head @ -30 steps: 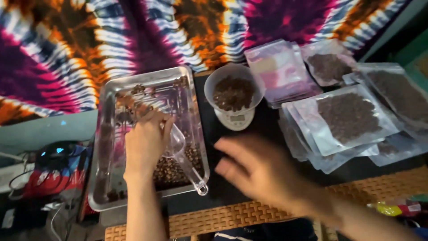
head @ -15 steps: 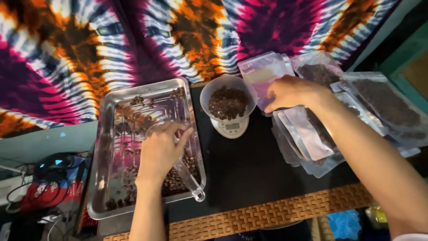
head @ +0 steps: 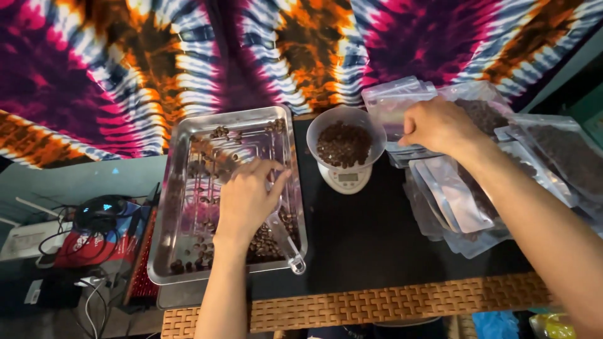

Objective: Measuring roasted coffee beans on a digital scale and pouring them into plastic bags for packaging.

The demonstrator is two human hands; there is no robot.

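The tray (head: 188, 263) is shiny bare metal, its floor throwing back the cloth's colours, and the scoop (head: 290, 248) lying in it under the left hand (head: 248, 201) is clear, glossy plastic. The bowl (head: 346, 125) on the small white plastic scale (head: 344, 180) looks like frosted translucent plastic, the coffee beans (head: 343, 144) in it dark and matt. The pouches (head: 455, 201) the right hand (head: 440, 125) touches are slick clear film; the backdrop (head: 125, 69) is soft tie-dyed cloth, and the table edge (head: 389, 304) is rough woven wicker.
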